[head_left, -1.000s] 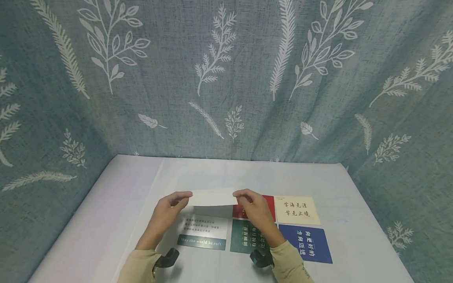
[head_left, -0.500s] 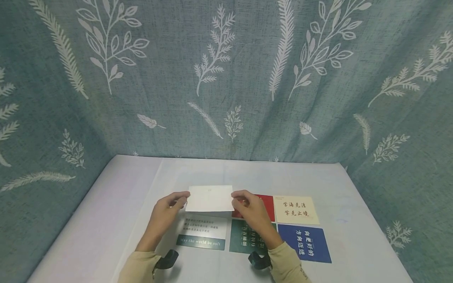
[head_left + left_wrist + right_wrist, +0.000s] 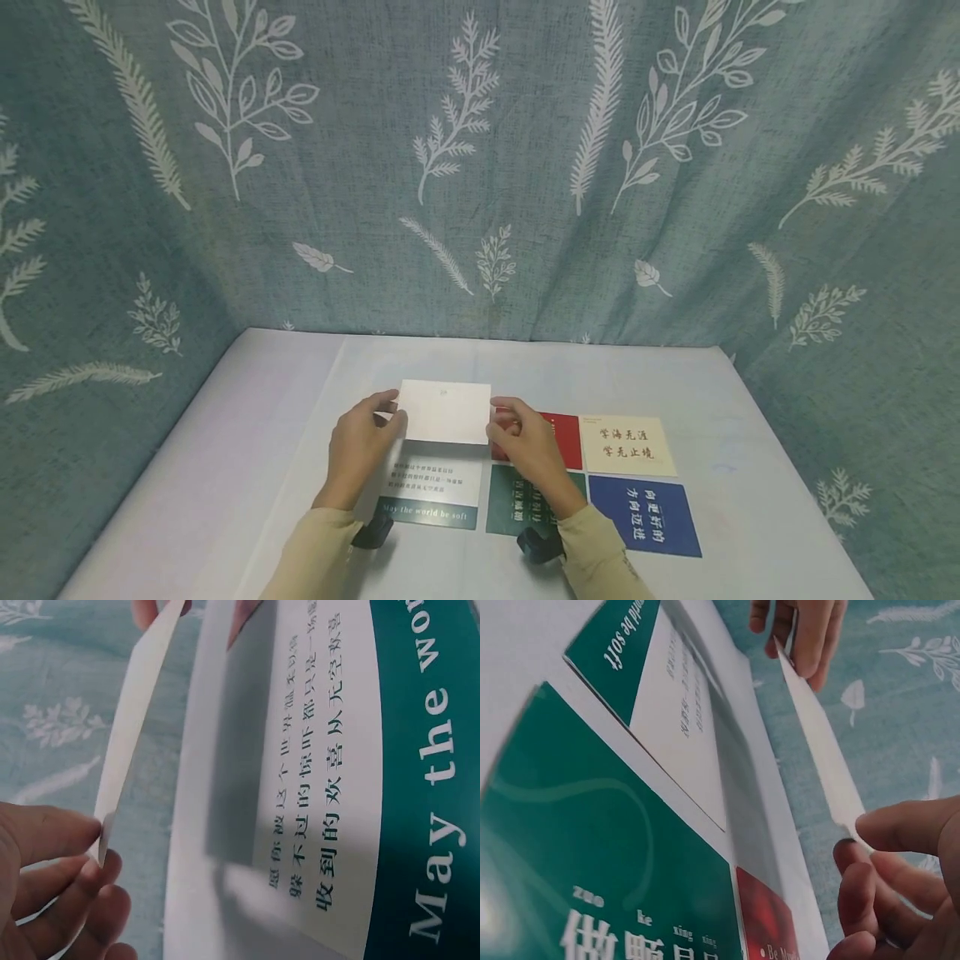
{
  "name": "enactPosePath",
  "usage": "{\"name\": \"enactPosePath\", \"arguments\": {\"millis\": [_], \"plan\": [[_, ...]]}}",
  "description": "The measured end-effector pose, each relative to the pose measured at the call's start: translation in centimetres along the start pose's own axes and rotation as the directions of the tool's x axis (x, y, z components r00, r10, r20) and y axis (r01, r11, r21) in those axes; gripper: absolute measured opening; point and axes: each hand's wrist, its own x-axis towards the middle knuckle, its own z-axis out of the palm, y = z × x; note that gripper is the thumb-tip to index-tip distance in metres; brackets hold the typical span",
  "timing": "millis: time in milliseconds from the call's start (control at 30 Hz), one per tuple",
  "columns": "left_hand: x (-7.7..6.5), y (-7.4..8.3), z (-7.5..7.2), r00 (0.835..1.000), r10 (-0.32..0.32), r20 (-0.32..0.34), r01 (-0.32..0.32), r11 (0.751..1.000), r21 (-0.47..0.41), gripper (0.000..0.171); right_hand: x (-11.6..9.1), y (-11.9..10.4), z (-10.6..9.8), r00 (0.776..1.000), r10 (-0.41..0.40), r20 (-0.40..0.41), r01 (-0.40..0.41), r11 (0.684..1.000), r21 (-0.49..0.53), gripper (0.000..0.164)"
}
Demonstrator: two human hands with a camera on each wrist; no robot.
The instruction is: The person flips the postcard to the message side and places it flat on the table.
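Pinched at opposite ends by left hand [image 3: 358, 446], right hand [image 3: 531, 446]: white card [image 3: 444, 412]; 5 printed cards [image 3: 512, 500] below.

Matt white paper card [image 3: 446, 412], glossy green card [image 3: 615, 825]

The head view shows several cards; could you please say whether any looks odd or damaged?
The green card and blue card look odd: their text runs sideways to that on the cream card. I see no damage.

a white card [image 3: 444, 414] with a tiny faint mark near its upper edge is held tilted above the tabletop [image 3: 757, 500], left hand [image 3: 360, 446] and right hand [image 3: 529, 442] pinching its opposite short ends.
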Motion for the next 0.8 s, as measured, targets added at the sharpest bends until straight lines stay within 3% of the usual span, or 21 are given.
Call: {"name": "enactPosePath", "arguments": {"millis": [333, 567, 800], "plan": [[0.7, -0.5, 1.3, 0.986, -0.089, 0.144, 0.095, 0.995, -0.036, 0.046, 0.6, 0.3, 0.2, 0.998, 0.055, 0.025, -0.052, 0.991, -0.126, 0.039], [0.6, -1.0, 1.6, 0.982, -0.083, 0.168, 0.079, 0.996, 0.033, 0.049, 1.0, 0.0, 0.8, 0.994, 0.093, 0.063, -0.073, 0.960, -0.270, 0.041], [0.6, -1.3, 2.0, 0.983, -0.061, 0.174, 0.043, 0.993, 0.106, 0.050, 0.9, -0.1, 1.1, 0.994, 0.098, 0.057, -0.075, 0.945, -0.318, 0.040]]}}
